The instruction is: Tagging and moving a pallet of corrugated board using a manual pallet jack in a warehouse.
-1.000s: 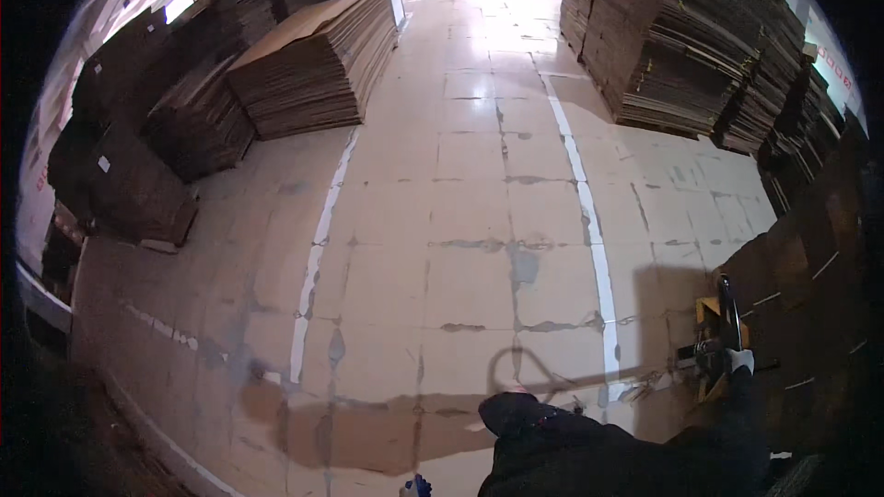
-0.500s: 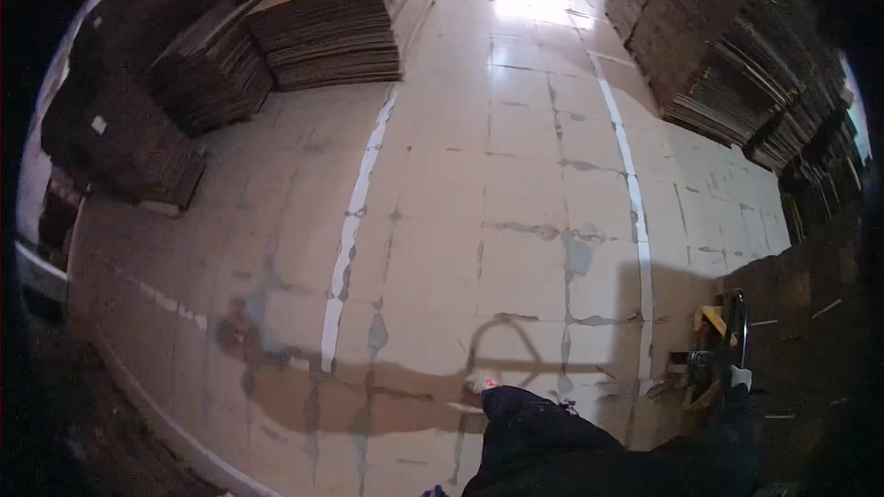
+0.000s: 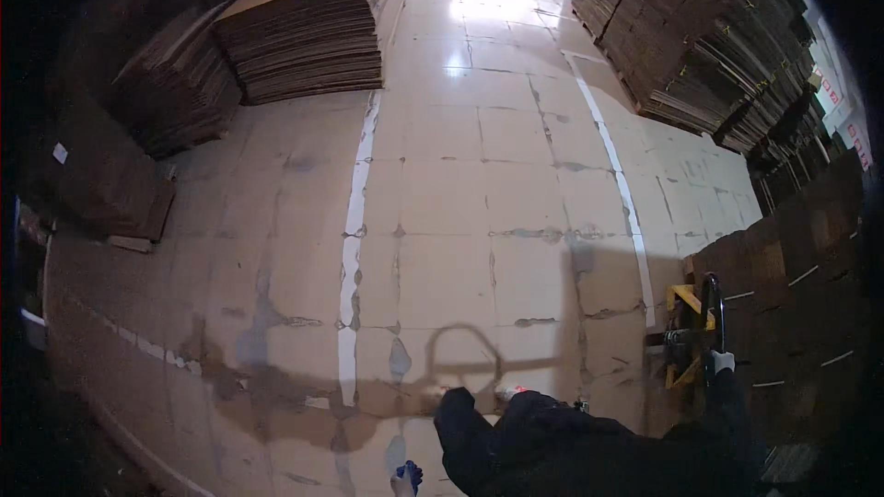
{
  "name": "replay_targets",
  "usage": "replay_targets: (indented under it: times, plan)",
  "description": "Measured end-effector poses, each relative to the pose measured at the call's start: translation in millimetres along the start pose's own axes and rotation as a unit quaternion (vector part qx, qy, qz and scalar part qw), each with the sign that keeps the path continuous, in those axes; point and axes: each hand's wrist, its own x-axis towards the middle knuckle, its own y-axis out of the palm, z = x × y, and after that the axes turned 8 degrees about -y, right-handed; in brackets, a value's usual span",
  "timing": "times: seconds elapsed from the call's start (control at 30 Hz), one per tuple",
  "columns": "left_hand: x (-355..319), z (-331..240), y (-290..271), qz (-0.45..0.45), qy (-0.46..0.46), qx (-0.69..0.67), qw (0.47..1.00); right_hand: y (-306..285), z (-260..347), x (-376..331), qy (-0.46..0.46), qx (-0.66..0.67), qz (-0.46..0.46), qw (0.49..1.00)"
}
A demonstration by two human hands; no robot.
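Right grip (image 3: 720, 364) clamped on pallet jack handle (image 3: 711, 299) – yellow jack (image 3: 683, 336) just beyond, right; left grip unseen.

View swung left and down: cardboard stack (image 3: 308, 23) at far left now larger, right stacks (image 3: 718, 46) pushed toward rim. Right hand (image 3: 720, 364) on pallet jack handle (image 3: 714, 313) now lower right. Handle shadow (image 3: 465, 359) drawn nearer dark sleeve (image 3: 571, 446).

Counts on the warehouse floor
One yellow pallet jack (image 3: 689, 336), one gloved right hand (image 3: 719, 364) on its black loop handle (image 3: 711, 299), two painted white floor lines (image 3: 351, 248).
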Motion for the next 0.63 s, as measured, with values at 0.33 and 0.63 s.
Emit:
replay_targets:
  times: [0.33,0.63]
  plan:
    - [51.7,-128.9,-193.6,-0.047,-0.072,-0.016,0.996,-81.3,250.9,-102.1,0.212,0.201,0.042,0.955]
    - [62.0,-242.9,-218.8,-0.08,0.03,-0.012,0.996,-156.9,371.1,-95.3,0.148,0.114,0.081,0.979]
